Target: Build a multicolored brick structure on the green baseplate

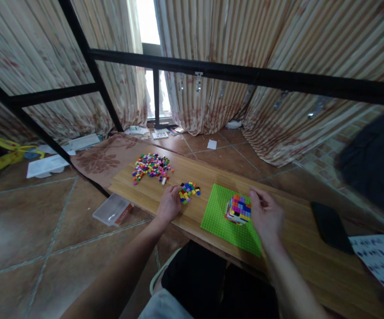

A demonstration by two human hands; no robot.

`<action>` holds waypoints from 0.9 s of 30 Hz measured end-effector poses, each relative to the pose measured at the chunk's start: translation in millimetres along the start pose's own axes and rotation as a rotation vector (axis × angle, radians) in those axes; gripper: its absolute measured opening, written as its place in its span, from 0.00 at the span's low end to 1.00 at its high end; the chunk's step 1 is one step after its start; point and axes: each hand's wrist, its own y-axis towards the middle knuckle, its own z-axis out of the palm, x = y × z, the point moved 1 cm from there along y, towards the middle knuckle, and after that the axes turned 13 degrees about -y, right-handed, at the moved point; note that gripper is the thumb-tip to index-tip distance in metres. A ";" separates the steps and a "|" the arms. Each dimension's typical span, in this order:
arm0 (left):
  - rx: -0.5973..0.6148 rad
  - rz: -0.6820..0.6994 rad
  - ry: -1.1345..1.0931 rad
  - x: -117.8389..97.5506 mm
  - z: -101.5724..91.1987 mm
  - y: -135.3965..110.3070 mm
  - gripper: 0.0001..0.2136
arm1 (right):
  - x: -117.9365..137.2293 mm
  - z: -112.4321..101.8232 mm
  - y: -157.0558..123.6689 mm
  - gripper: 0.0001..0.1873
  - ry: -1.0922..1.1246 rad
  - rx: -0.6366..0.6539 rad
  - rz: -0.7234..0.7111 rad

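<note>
A green baseplate lies on the wooden table and carries a multicoloured block of small bricks. My right hand rests just right of that block, fingers curled toward it; whether it holds a brick is hidden. My left hand lies on the table, fingers bent down, at the edge of a small cluster of loose bricks. A larger heap of mixed bricks sits farther back on the left.
A black phone and a printed sheet lie at the table's right end. On the tiled floor sit a clear plastic box and scattered papers. A black metal frame and curtains stand behind.
</note>
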 end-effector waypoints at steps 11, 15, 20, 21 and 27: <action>-0.004 -0.035 -0.014 -7.3 -2.5 -0.2 0.18 | 73.2 82.2 -61.1 0.13 0.004 0.427 -0.366; -0.005 -0.025 -0.032 -5.7 -2.3 -0.6 0.19 | 77.3 111.0 -62.0 0.12 -0.096 0.475 -0.408; 0.009 -0.026 -0.040 -4.1 -2.5 -0.3 0.19 | 77.0 126.9 -62.3 0.12 -0.188 0.462 -0.458; 0.013 -0.025 -0.043 -4.1 -2.5 -0.2 0.19 | 74.7 127.5 -62.2 0.12 -0.193 0.462 -0.459; 0.028 -0.027 -0.061 -5.1 -3.3 -0.6 0.18 | 57.8 121.8 -54.0 0.12 -0.177 0.423 -0.406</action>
